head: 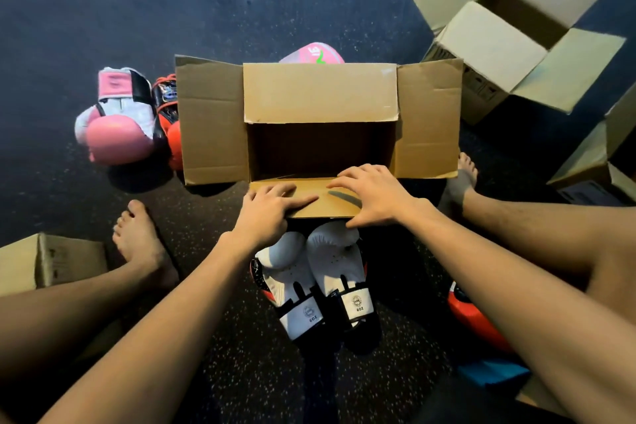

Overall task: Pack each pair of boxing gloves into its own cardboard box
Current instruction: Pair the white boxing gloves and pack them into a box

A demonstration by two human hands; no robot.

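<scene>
Fingers [303, 201] of the left hand [266, 213] are laid flat and slightly spread on the near flap of the open cardboard box [320, 120], and the fingers of the right hand [375, 196] are likewise spread and pressed on the same flap; nothing is clamped by either hand. This box is set on the dark floor [103, 10] between two bare feet, with its four flaps folded outward and its long axis running left to right; its inside looks dark. Just near of it, partly under the pressed flap, one pair of white gloves [320, 279] is laid side by side, touching, with long axes running near to far, the padded ends pointed far toward the box and the cuffs, marked 6OZ, pointed near. To the left of the box one pink and white glove [117, 120] is seen with its cuff far and its fist near, and just beside it an orange and black glove [168, 113] is partly hidden by the left flap. One pink glove [313, 53] shows over the far flap. A red glove [471, 317] is partly hidden under the right leg. Four cardboard boxes are counted in view besides the middle one: one open box [516, 34] at far right, one box [599, 162] at the right edge, one closed box [51, 262] at near left, and a part of one at the near right corner.
</scene>
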